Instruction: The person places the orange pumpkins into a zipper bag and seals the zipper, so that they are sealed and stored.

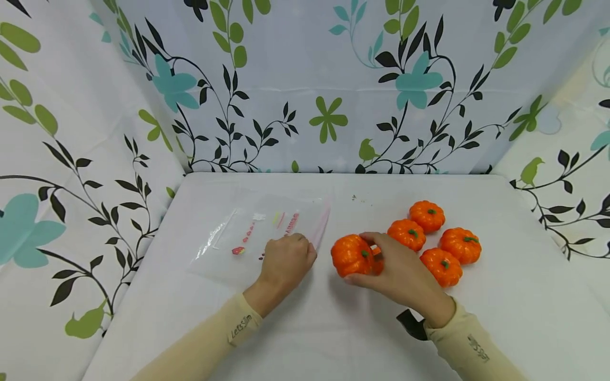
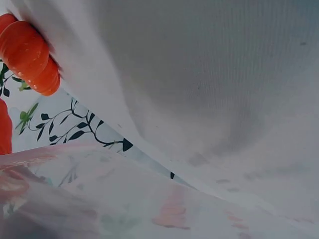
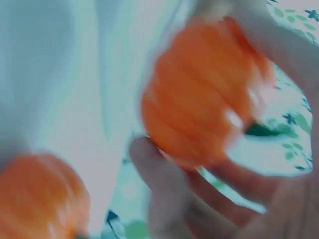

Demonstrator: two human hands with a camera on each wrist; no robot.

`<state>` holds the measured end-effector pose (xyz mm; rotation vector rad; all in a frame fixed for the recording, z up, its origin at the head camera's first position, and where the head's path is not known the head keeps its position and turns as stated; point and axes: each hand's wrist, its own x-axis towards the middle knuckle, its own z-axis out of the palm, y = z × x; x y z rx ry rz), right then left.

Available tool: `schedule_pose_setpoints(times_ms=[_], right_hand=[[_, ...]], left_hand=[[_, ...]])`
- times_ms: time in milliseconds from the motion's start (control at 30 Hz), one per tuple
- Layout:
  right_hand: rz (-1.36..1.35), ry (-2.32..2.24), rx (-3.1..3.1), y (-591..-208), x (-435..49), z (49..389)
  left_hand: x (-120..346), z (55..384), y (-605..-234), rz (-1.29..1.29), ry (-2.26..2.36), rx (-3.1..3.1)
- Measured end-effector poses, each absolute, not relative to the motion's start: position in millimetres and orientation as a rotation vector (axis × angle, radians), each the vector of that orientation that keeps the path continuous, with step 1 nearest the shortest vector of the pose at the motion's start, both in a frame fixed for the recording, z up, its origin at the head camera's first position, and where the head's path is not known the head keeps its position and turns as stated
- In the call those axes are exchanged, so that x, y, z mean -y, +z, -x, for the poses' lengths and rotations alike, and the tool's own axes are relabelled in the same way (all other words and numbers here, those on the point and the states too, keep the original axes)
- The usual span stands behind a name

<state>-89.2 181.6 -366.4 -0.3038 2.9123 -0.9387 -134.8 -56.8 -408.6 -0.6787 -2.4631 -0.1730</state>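
Observation:
My right hand (image 1: 405, 270) grips a small orange toy pumpkin (image 1: 349, 256) with a green stem, thumb below and fingers above. In the right wrist view the fingers curl around this pumpkin (image 3: 199, 94), somewhat blurred. My left hand (image 1: 289, 259) is curled at the right edge of a clear plastic zip bag (image 1: 252, 235) with pink and red print, pinching it near its pink-edged opening. The bag (image 2: 124, 194) lifts toward the camera in the left wrist view. The held pumpkin is just right of the bag's opening, with the left hand's fingertips hidden.
Several more orange pumpkins stand grouped right of my right hand, among them a back one (image 1: 427, 216) and a right one (image 1: 460, 245). A white cloth covers the table (image 1: 295, 338). Leaf-patterned curtains (image 1: 305, 84) hang behind and at both sides.

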Motion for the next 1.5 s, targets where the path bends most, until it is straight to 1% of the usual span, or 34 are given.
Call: schedule_pose_setpoints(times_ms=[167, 300, 467, 767, 1100, 1333, 1500], right_hand=[[0.204, -1.068, -2.921, -380, -156, 108], [0.188, -1.106, -2.875, -392, -144, 116], [0.256, -1.077, -2.865, -408, -133, 122], [0.333, -0.989, -2.879, -426, -115, 130], [0.447, -1.169, -2.731, -433, -114, 127], [0.274, -1.329, -2.701, -439, -118, 128], [0.393, -1.383, -2.704, -445, -116, 132]], left_hand=[[59, 133, -416, 0.693, -0.335, 2.362], [60, 134, -419, 0.655, -0.472, 2.28], [60, 133, -420, 0.632, -0.541, 2.244], [55, 132, -430, 0.705, -0.489, 2.169], [58, 130, -436, 0.704, -0.533, 2.166], [59, 132, -438, 0.717, -0.525, 2.09], [57, 134, -439, 0.718, -0.537, 2.073]])
